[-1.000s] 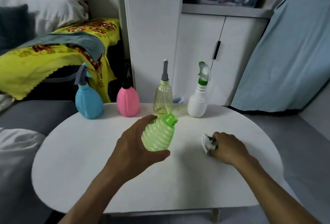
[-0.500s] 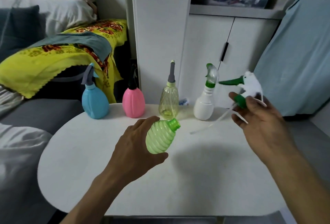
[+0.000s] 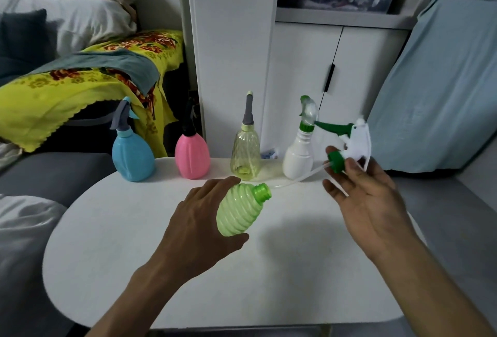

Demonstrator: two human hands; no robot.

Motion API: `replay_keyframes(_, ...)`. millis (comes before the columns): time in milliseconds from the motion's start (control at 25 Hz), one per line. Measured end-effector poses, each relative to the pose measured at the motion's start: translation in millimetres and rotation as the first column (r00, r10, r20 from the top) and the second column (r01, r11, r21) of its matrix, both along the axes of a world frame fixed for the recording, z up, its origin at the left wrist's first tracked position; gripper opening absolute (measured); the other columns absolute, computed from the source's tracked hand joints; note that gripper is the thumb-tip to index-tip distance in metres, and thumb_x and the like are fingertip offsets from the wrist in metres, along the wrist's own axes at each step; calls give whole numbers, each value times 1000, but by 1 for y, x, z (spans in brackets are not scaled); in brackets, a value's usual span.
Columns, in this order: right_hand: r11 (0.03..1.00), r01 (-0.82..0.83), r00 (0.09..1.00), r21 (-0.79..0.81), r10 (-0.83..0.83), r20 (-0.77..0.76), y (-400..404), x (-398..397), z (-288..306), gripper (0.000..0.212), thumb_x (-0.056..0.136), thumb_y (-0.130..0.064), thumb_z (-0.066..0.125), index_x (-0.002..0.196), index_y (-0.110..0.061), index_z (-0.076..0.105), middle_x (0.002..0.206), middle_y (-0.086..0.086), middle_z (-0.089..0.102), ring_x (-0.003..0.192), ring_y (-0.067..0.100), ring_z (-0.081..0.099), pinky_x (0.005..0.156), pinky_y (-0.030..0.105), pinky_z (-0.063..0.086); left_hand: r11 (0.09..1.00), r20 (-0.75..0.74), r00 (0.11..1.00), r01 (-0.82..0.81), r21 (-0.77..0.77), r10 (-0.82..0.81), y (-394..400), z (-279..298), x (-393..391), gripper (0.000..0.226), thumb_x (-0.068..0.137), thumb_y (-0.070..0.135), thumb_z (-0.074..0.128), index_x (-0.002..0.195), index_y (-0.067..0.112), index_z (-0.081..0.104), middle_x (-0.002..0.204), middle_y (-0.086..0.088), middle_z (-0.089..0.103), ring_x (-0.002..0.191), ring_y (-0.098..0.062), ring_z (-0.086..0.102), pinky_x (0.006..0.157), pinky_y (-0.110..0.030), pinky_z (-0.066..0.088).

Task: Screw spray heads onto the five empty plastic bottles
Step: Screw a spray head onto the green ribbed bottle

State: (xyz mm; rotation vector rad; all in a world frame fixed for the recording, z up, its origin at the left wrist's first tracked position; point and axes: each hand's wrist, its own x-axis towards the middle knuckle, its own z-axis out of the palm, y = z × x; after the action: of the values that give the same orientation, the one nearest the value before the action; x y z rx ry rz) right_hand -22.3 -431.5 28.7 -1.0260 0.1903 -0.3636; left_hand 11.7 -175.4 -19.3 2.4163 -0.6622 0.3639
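Observation:
My left hand [image 3: 199, 218] grips a ribbed light-green bottle [image 3: 239, 211], tilted with its open green neck toward the right, above the white table [image 3: 269, 269]. My right hand [image 3: 363, 196] pinches a white spray head [image 3: 355, 140] by its green collar; a green nozzle points left and a clear dip tube [image 3: 295, 179] trails down-left toward the bottle's neck. At the table's back stand a blue bottle [image 3: 133, 156], a pink bottle [image 3: 192, 155], a clear yellowish bottle [image 3: 245, 155] and a white bottle [image 3: 298, 156], each with a head on.
A white cabinet [image 3: 301, 67] stands behind the table. A sofa with a yellow floral blanket [image 3: 80, 81] lies at the left, and a pale blue cloth [image 3: 435, 89] covers something at the right. Grey cushions [image 3: 53, 172] border the table's left side.
My right hand lifted the spray head off the table and raised it up to the right; the dip tube now points toward the neck of the bottle held in my left hand.

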Motion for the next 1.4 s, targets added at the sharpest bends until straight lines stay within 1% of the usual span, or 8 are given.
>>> replay_keyframes(200, 996, 67, 997, -60, -64, 44, 1, -1, 2, 42, 77, -20, 65, 119, -24, 66, 124, 6, 70, 107, 20, 69, 80, 36, 50, 995, 46, 994, -98, 8, 97, 1, 1, 0, 88, 54, 47, 87, 130, 32, 46, 120, 6, 63, 102, -23, 61, 82, -38, 50)
replay_keyframes(600, 1000, 9, 1000, -16, -9, -9, 0, -2, 2, 44, 76, -17, 65, 119, -23, 65, 116, 7, 74, 97, 20, 72, 82, 38, 48, 997, 18, 997, -77, 29, 76, 2, 0, 1, 89, 56, 47, 87, 133, 28, 47, 124, 5, 61, 108, -23, 58, 87, -40, 49)
replay_keyframes(840, 937, -153, 987, -315, 129, -97, 34, -2, -22, 79, 76, 5, 75, 135, -40, 46, 110, 5, 76, 103, 28, 71, 87, 43, 56, 997, 110, 993, 34, 70, -41, -3, 1, -5, 91, 56, 47, 84, 136, 26, 46, 129, 2, 60, 112, -22, 57, 90, -40, 48)
replay_keyframes(960, 745, -194, 978, -638, 196, -69, 36, -6, -23, 64, 84, -17, 76, 129, -53, 47, 103, -18, 74, 94, 6, 69, 77, 24, 56, 996, 118, 992, 28, 88, -38, 0, 2, -4, 91, 55, 42, 88, 135, 22, 50, 127, -1, 62, 113, -26, 58, 91, -41, 47)
replay_keyframes(1080, 145, -121, 987, -982, 126, -103, 31, -10, -26, 64, 81, -44, 74, 136, -50, 43, 104, -24, 62, 85, 3, 59, 73, 19, 48, 997, 117, 992, 42, 58, -49, 6, 7, -2, 87, 57, 42, 85, 134, 22, 50, 126, 0, 61, 111, -23, 57, 90, -41, 49)
replay_keyframes(1200, -290, 177, 984, -941, 53, 168, 28, -8, -24, 46, 80, -38, 78, 123, -28, 67, 78, -1, 69, 65, 15, 48, 61, 26, 36, 992, 173, 982, 58, 108, -76, 11, 11, -1, 83, 59, 41, 82, 133, 25, 48, 125, 3, 60, 111, -23, 56, 88, -44, 51)
replay_keyframes(1320, -366, 311, 950, -877, 108, 292, 28, -7, -21, 39, 81, -42, 75, 112, -19, 74, 94, 5, 69, 83, 25, 59, 66, 33, 42, 988, 205, 975, 56, 143, -85, 14, 14, -1, 85, 58, 40, 83, 134, 27, 47, 127, 3, 60, 113, -24, 56, 90, -43, 50)
replay_keyframes(1400, -284, 272, 955, -919, 196, 222, 31, -9, -24, 41, 89, -44, 62, 124, -21, 66, 124, 1, 63, 112, 20, 54, 88, 35, 43, 985, 218, 971, 61, 162, -96, 15, 15, -1, 86, 58, 41, 83, 134, 27, 47, 127, 3, 60, 113, -24, 56, 90, -42, 49)
